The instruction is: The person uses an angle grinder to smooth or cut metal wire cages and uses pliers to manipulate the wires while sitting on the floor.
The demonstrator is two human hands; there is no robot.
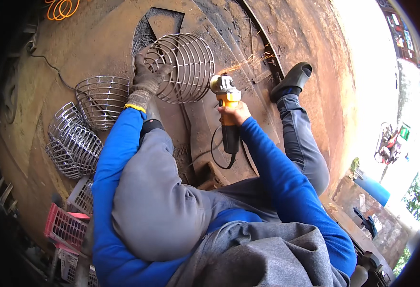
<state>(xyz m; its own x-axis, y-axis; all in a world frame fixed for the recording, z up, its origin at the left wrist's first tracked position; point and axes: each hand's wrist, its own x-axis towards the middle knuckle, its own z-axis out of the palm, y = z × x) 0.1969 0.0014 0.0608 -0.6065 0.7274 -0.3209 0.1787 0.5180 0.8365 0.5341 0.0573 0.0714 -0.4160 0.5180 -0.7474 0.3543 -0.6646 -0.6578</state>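
A round metal wire basket (190, 67) lies tilted on the brown ground between my hands. My left hand (148, 79), in a dark work glove with a yellow cuff, is closed on the basket's left rim. Bare, my right hand (235, 114) wraps round the body of a yellow and black angle grinder (230, 98). The grinder's head touches or nearly touches the basket's right side, and orange sparks (253, 62) fly off up and to the right. The disc itself is hard to make out. A black cord (215, 153) loops from the grinder's lower end.
More wire baskets (103, 101) stand left of my arm, with a nested pile (73, 141) beside them. Pink and white plastic crates (69, 225) sit lower left. My right foot in a dark clog (293, 79) rests beyond the grinder. An orange coiled hose (61, 8) lies far left.
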